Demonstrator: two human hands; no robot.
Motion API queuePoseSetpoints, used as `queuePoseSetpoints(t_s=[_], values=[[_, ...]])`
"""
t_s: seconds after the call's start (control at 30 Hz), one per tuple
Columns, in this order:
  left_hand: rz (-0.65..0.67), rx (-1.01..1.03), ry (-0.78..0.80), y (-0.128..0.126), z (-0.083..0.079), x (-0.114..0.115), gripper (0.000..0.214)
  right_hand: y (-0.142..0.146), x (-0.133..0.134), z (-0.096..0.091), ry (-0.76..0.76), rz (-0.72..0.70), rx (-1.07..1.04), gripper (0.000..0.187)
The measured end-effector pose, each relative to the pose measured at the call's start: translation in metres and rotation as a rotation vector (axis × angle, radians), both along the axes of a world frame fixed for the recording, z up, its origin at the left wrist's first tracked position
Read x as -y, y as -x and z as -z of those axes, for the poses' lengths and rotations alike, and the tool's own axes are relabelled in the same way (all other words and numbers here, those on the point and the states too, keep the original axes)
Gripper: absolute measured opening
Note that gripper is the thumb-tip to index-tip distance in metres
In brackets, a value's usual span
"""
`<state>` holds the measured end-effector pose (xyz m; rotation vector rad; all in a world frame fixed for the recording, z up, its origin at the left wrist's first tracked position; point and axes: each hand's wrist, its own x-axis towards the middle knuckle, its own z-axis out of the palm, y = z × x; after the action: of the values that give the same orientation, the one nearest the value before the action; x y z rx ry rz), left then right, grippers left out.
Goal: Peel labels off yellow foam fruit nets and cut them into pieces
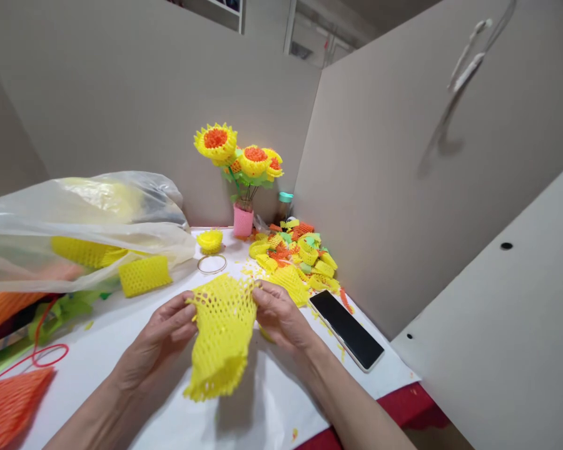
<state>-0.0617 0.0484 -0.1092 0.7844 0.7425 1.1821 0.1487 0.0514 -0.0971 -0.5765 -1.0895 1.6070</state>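
In the head view, both bare hands grasp one piece of yellow foam netting [220,337]. The left hand [166,328] pinches its upper left corner between thumb and fingers, and the right hand [279,312] pinches the upper right corner. The netting is spread between the two grips and hangs below them toward the body, its lower end curling open, above a white sheet [178,428]. Something yellow shows just under the right hand, perhaps another scrap, though too little of it is visible to be sure.

Straight beyond the grip lie a thin ring [211,264] and, just behind it, a yellow cup-shaped piece [210,242]. Farther off stands a pink vase [243,222] with yellow-and-orange foam flowers [216,139]. Beyond the right hand is a heap of yellow, orange and green scraps [309,253], with a turquoise-lidded jar [286,197] behind it. To the right of the right-hand grip, a phone [347,330] lies screen up.

Beyond and left of the left hand are a yellow net piece [144,275] and a translucent plastic bag [159,234]. Farther left of that grip, toward the body, lie a red cord [51,364] and red-orange netting [14,403].
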Motion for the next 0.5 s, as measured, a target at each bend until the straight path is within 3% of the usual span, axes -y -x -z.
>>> queuePoseSetpoints(t_s=[0.27, 0.4, 0.5], values=[[0.142, -0.112, 0.064, -0.015, -0.004, 0.003, 0.055, -0.003, 0.0, 0.0, -0.172, 0.225, 0.114, 0.021], [0.068, -0.171, -0.037, -0.021, 0.001, 0.001, 0.062, -0.003, 0.0, 0.004, -0.115, 0.272, 0.154, 0.037], [0.021, -0.249, -0.066, -0.019, 0.008, -0.005, 0.047, 0.003, -0.002, 0.008, -0.08, 0.23, 0.209, 0.055]])
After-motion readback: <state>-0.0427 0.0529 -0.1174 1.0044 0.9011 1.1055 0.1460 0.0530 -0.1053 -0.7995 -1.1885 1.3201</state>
